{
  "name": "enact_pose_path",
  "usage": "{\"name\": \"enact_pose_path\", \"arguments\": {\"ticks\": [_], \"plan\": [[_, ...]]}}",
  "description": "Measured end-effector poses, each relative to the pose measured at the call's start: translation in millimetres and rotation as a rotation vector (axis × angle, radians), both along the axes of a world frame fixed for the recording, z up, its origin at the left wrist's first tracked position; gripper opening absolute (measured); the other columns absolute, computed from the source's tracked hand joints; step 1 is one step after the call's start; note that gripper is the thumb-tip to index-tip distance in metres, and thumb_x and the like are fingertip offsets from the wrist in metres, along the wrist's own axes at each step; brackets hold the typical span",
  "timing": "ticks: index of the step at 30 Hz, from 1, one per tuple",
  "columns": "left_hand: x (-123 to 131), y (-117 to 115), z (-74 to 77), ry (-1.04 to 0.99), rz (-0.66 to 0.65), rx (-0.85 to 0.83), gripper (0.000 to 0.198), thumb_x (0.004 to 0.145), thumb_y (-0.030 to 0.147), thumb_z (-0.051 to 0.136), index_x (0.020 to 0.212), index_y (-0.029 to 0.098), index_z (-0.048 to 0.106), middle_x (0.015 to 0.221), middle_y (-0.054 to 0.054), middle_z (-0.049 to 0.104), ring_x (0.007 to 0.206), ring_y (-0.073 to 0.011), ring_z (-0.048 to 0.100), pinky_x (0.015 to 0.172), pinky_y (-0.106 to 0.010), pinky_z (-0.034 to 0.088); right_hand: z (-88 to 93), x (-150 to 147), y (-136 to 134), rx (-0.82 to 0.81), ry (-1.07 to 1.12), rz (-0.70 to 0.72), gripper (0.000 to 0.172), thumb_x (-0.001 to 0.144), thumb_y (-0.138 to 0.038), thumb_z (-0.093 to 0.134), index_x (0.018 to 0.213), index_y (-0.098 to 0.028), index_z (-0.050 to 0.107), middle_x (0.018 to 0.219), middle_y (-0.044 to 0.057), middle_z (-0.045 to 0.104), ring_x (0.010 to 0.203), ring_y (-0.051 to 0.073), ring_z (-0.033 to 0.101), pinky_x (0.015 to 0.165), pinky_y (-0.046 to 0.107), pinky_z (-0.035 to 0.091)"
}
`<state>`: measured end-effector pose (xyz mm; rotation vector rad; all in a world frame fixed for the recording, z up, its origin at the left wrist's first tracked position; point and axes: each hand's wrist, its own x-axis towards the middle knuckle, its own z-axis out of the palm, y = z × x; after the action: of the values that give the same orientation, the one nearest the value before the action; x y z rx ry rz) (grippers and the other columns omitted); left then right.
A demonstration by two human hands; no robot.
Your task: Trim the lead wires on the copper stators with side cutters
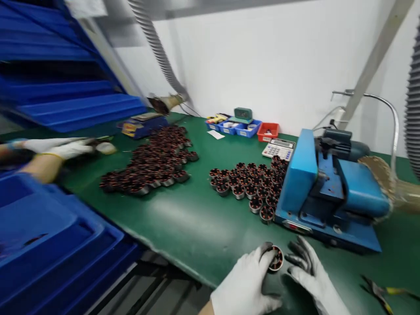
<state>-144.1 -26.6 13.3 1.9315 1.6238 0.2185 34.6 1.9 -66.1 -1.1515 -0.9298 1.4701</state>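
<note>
My left hand [251,278], in a white glove with dark fingertips, grips a small round motor stator [277,259] near the table's front edge. The stator has a pale metal rim and dark, copper-coloured windings inside. Just to its right is my right hand [308,271], gloved the same way, fingers apart and holding nothing. Beyond both hands stand rows of similar motor stators [251,190] against the left side of a blue bench machine [297,175]. Pliers [380,292] with yellow-and-black handles lie to the right of my right hand.
A large heap of stators [154,159] covers the green table [183,218] at left. A calculator [278,148], a red tray [268,131] and blue trays [248,130] stand behind. Stacked blue bins [65,245] flank the left edge, where a co-worker's gloved hands [67,149] work.
</note>
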Motion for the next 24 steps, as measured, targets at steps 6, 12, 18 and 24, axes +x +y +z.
{"name": "enact_pose_path", "arguments": {"ticks": [6,12,18,24], "plan": [[64.0,26.4,-36.0,-0.272,0.091,0.025,0.071,0.067,0.015,0.068,0.133,0.01,0.045,0.133,-0.018,0.052,0.125,-0.0341,0.039,0.105,-0.051,0.027,-1.1,43.7,-0.6,-0.047,-0.053,-0.193,0.05,0.062,-0.046,0.076,0.104,-0.021,0.064,0.104,0.013,0.07,0.095,0.027,0.066,0.085,0.043,0.05],[94.6,36.4,-40.0,-0.543,0.069,-0.067,0.053,0.058,0.006,0.07,0.107,0.019,0.058,0.117,-0.012,0.064,0.113,-0.0301,0.055,0.099,-0.046,0.04,36.3,59.3,-10.9,-0.046,-0.105,-0.175,0.036,0.064,-0.045,0.076,0.087,-0.017,0.071,0.082,0.01,0.074,0.076,0.025,0.069,0.077,0.042,0.054],[105.6,21.6,-37.0,-1.141,0.201,-0.291,0.046,0.058,0.027,0.076,0.099,0.021,0.057,0.094,-0.008,0.07,0.087,-0.0285,0.068,0.074,-0.039,0.055,68.2,68.1,-21.6,0.147,-0.012,-0.101,0.032,0.05,-0.042,0.086,0.073,-0.021,0.077,0.072,0.007,0.073,0.07,0.025,0.069,0.065,0.032,0.055],[118.4,10.0,-1.0,-1.082,0.156,-0.041,0.043,0.048,0.002,0.066,0.083,0.025,0.058,0.084,0.004,0.056,0.074,-0.015,0.057,0.071,-0.026,0.048,94.4,84.8,-8.9,0.204,0.09,-0.13,0.014,0.067,-0.032,0.078,0.061,-0.022,0.071,0.057,0.0,0.065,0.054,0.013,0.058,0.053,0.022,0.046]]}}
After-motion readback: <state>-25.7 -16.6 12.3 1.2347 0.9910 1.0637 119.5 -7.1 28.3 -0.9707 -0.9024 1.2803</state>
